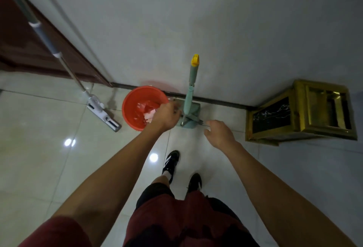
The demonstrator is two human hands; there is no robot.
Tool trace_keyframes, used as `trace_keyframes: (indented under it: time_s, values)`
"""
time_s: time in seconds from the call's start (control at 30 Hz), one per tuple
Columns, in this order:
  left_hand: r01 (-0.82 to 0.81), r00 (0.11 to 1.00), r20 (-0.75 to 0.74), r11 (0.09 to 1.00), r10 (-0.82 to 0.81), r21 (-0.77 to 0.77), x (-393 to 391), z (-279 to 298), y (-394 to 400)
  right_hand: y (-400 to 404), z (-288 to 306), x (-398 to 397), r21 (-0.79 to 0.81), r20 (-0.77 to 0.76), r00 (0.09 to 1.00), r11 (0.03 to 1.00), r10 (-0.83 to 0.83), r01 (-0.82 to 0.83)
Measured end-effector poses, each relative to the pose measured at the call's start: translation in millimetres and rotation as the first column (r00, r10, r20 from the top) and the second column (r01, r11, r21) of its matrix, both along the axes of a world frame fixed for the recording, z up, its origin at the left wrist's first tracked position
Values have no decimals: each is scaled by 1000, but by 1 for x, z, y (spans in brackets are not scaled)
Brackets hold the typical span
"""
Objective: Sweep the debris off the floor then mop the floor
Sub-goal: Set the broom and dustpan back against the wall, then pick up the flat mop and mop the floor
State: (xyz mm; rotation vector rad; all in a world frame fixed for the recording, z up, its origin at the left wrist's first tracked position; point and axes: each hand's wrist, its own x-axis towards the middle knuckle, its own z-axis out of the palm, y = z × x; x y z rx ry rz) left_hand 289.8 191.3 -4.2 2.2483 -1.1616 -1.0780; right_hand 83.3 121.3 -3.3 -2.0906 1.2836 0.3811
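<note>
A mop (59, 58) is leaned against the wall at the left, its flat head on the tiled floor (39, 168). Just right of it a red bucket (129, 101) is set by the skirting, with pale scraps inside. The left hand (166, 116) is held over the bucket's rim, fingers curled near the green dustpan set (189, 109); whether anything is gripped cannot be told. The right hand (219, 133) is hung loosely open beside it. A gold bin (298, 111) is stood at the right.
</note>
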Motion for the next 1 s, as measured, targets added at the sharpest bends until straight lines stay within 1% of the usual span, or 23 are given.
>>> trace_keyframes:
  time_s: [0.1, 0.2, 0.37, 0.5, 0.6, 0.7, 0.87, 1.0]
  values:
    - [34, 994, 103, 998, -39, 55, -4, 11, 46, 18, 4, 6, 30, 27, 994, 993, 110, -111]
    - [-17, 988, 152, 994, 0, 110, -2, 15, 92, 38, 8, 23, 53, 65, 976, 976, 209, -213]
    - [-198, 964, 206, 971, 168, 134, 19, 22, 169, 75, 16, 71, 56, 80, 922, 922, 378, -383]
    - [-368, 922, 186, 919, 341, 138, 48, 21, 229, 104, 21, 124, 59, 87, 843, 842, 531, -536]
    - [-463, 881, 179, 875, 437, 143, 78, 17, 272, 127, 23, 177, 53, 75, 784, 783, 616, -620]
    - [-538, 841, 163, 830, 517, 146, 116, 13, 312, 152, 22, 233, 88, 52, 766, 761, 641, -643]
    - [-633, 774, 140, 761, 618, 142, 190, 6, 371, 189, 20, 326, 79, 6, 719, 717, 695, -693]
    - [-647, 762, 125, 740, 635, 183, 240, 5, 397, 204, 23, 383, 58, -3, 730, 729, 684, -682]
